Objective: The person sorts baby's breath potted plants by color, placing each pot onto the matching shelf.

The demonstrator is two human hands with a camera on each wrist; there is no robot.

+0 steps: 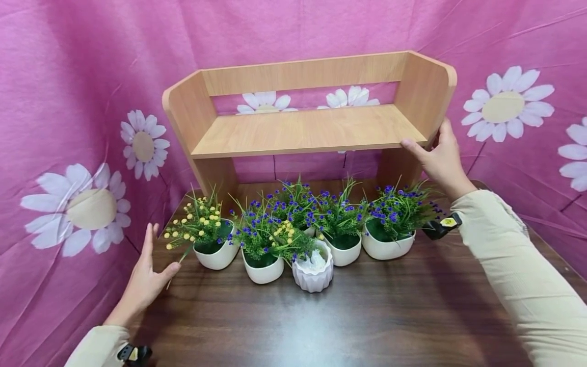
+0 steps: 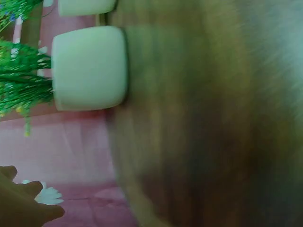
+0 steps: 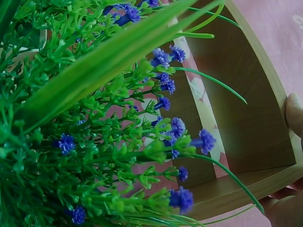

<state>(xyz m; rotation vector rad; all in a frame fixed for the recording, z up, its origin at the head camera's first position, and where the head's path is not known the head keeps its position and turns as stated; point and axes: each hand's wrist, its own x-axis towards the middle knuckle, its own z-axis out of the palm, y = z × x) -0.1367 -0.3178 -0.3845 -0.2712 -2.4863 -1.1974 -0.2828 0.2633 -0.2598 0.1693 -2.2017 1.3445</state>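
A light wooden two-tier shelf (image 1: 312, 130) stands at the back of the table. My right hand (image 1: 444, 160) grips its right side, thumb on the front edge of the board and the fingers around the side panel. In the right wrist view the thumb and part of the hand (image 3: 286, 210) show at the shelf's edge, behind blue-flowered foliage (image 3: 118, 132). My left hand (image 1: 145, 283) is held with fingers extended beside the potted plant with yellow flowers (image 1: 197, 224), holding nothing. In the left wrist view its fingers (image 2: 28, 203) are apart from the white pot (image 2: 90, 68).
Several white pots with blue flowers (image 1: 390, 244) stand in a row before the shelf. A fluted white pot (image 1: 313, 275) sits nearest the front. The dark wooden table (image 1: 348, 326) extends forward. Pink daisy-printed cloth (image 1: 302, 30) hangs behind and at both sides.
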